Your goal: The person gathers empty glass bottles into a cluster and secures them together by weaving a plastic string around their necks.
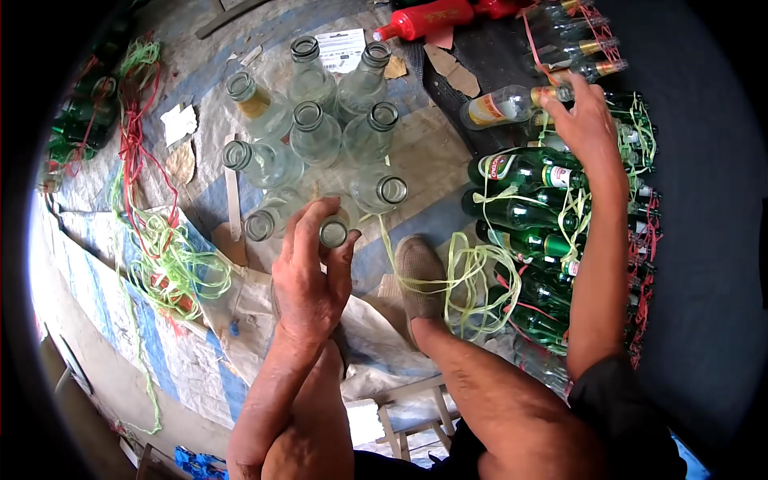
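Observation:
My left hand (308, 276) is closed around the neck of a clear glass bottle (334, 233), whose open mouth faces up; its lower body is hidden. That bottle stands at the near edge of a cluster of upright clear glass bottles (316, 136), one with a yellow label. At the upper right, my right hand (586, 120) grips the neck of another clear bottle (490, 110) with a yellow and white label, lying on its side. Just below it lie green glass bottles (520, 168) tied with light green string.
Loose light green string (480, 280) lies by my shoe (419, 272). More green and red string (172, 264) is heaped at left on the striped sheet (168, 344). A red bottle (428, 18) lies at the top. Dark green bottles (80, 120) are at far left.

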### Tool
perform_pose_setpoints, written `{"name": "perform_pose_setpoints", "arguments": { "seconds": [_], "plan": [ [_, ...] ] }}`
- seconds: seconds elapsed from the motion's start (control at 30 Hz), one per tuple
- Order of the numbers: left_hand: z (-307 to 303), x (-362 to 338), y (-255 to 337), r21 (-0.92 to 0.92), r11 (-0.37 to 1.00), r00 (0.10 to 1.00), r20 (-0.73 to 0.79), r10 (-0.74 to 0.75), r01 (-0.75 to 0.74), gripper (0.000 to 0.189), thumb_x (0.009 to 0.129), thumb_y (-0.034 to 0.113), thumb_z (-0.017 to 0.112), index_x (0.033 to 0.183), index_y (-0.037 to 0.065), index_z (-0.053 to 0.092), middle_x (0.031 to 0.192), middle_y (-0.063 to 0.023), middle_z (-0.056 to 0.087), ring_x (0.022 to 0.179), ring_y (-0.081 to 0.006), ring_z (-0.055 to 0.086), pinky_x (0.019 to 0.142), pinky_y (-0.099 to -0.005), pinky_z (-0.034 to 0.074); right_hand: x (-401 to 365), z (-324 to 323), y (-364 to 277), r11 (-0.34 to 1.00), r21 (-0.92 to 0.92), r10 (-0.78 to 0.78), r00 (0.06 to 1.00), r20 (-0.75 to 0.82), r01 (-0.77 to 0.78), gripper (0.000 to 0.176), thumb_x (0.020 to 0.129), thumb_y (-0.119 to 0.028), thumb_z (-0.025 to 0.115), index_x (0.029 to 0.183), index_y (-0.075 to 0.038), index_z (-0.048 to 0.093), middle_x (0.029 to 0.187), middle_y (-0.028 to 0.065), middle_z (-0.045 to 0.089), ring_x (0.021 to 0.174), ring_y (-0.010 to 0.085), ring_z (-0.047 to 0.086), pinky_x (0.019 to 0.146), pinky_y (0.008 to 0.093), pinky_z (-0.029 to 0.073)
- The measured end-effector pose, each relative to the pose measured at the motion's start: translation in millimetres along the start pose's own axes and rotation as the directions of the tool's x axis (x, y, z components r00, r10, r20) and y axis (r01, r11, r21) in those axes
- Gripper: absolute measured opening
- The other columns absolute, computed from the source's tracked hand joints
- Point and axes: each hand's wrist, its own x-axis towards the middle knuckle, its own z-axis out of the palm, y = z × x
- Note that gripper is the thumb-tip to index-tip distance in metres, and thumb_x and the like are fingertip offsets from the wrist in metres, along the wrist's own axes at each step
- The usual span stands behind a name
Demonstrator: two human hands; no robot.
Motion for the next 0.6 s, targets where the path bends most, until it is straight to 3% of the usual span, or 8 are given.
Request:
{"name": "perform_pose_setpoints", "arguments": {
  "seconds": [0.03, 0.07, 0.17, 0.23, 0.3, 0.4, 0.5, 0.6],
  "plan": [
    [0.5, 0.2, -3.2, 0.015, 0.998, 0.998, -0.015, 0.054, -0.053, 0.050, 0.093, -0.001, 0.080, 0.138, 0.003, 0.061, 0.130, -0.0188, 0.070, 0.076, -0.0263, 0.073, 0.066, -0.0355, 0.058, 4.9, 10.1, 8.9, 1.000, 0.013, -0.029, 0.999, 0.042, 0.028, 0.052, 0.096, -0.035, 0.077, 0.139, -0.008, 0.067, 0.135, 0.0250, 0.069, 0.122, 0.0433, 0.069, 0.101, 0.0496, 0.055],
    [-1.9, 0.1, 1.0, -0.009, 1.000, 1.000, 0.013, -0.011, 0.011, 0.050, 0.092, -0.002, 0.081, 0.138, 0.003, 0.061, 0.130, -0.0189, 0.071, 0.075, -0.0260, 0.073, 0.066, -0.0358, 0.059, 8.9, 18.1, 17.9, 0.998, 0.029, -0.060, 0.995, 0.081, 0.058, 0.050, 0.097, -0.034, 0.076, 0.138, -0.009, 0.067, 0.135, 0.0255, 0.070, 0.123, 0.0431, 0.069, 0.100, 0.0499, 0.055],
    [-2.2, 0.5, 1.5, 0.001, 1.000, 1.000, 0.015, -0.017, 0.016, 0.050, 0.091, -0.003, 0.081, 0.137, 0.003, 0.062, 0.130, -0.0190, 0.071, 0.074, -0.0252, 0.074, 0.066, -0.0359, 0.059, 12.4, 19.8, 17.9, 0.995, 0.079, -0.073, 0.993, 0.097, 0.066, 0.045, 0.098, -0.033, 0.075, 0.135, -0.009, 0.068, 0.128, 0.0255, 0.074, 0.120, 0.0419, 0.071, 0.099, 0.0500, 0.055],
    [-1.3, -1.0, 3.8, -0.055, 0.997, 0.998, 0.018, -0.062, 0.063, 0.049, 0.091, -0.003, 0.079, 0.136, 0.003, 0.062, 0.129, -0.0188, 0.072, 0.091, -0.0302, 0.076, 0.076, -0.0370, 0.060, 10.8, 15.5, 7.2, 0.992, 0.130, -0.020, 0.987, 0.161, -0.001, 0.042, 0.097, -0.034, 0.077, 0.128, -0.007, 0.069, 0.104, 0.0231, 0.077, 0.099, 0.0399, 0.074, 0.089, 0.0477, 0.056],
    [-0.4, -0.3, 3.1, -0.057, 0.996, 0.998, 0.008, -0.064, 0.065, 0.046, 0.093, -0.003, 0.076, 0.137, 0.003, 0.063, 0.130, -0.0175, 0.073, 0.109, -0.0332, 0.075, 0.088, -0.0378, 0.059, 7.9, 17.0, -0.6, 0.987, 0.161, -0.033, 0.990, 0.134, 0.011, 0.041, 0.096, -0.036, 0.078, 0.122, -0.006, 0.071, 0.095, 0.0214, 0.076, 0.090, 0.0373, 0.074, 0.082, 0.0465, 0.056],
    [2.0, -0.9, -0.2, -0.060, 0.998, 0.999, -0.004, -0.037, 0.037, 0.046, 0.092, -0.003, 0.077, 0.135, 0.003, 0.063, 0.129, -0.0170, 0.073, 0.107, -0.0332, 0.075, 0.084, -0.0374, 0.060, 3.6, 20.5, -8.4, 0.983, 0.182, -0.015, 0.993, 0.115, -0.006, 0.040, 0.095, -0.038, 0.079, 0.118, -0.005, 0.073, 0.089, 0.0194, 0.075, 0.084, 0.0352, 0.074, 0.078, 0.0459, 0.055],
    [0.3, -2.3, 3.0, -0.078, 0.993, 0.996, 0.017, -0.091, 0.092, 0.046, 0.092, -0.002, 0.078, 0.135, 0.003, 0.063, 0.129, -0.0163, 0.073, 0.104, -0.0324, 0.075, 0.081, -0.0375, 0.061, -13.7, 15.7, -22.5, 0.988, 0.152, -0.008, 0.999, -0.037, 0.014, 0.037, 0.095, -0.037, 0.079, 0.113, -0.005, 0.074, 0.083, 0.0160, 0.073, 0.077, 0.0330, 0.071, 0.075, 0.0449, 0.055],
    [1.0, -1.2, 1.6, -0.065, 0.995, 0.997, 0.007, -0.077, 0.077, 0.046, 0.092, -0.002, 0.079, 0.135, 0.003, 0.063, 0.129, -0.0161, 0.073, 0.095, -0.0293, 0.076, 0.077, -0.0356, 0.061, -23.8, -2.0, -21.0, 0.932, 0.361, 0.024, 0.995, -0.100, 0.014, 0.029, 0.097, -0.030, 0.081, 0.104, -0.002, 0.075, 0.082, 0.0071, 0.073, 0.073, 0.0169, 0.066, 0.067, 0.0348, 0.052]
  ]
}}
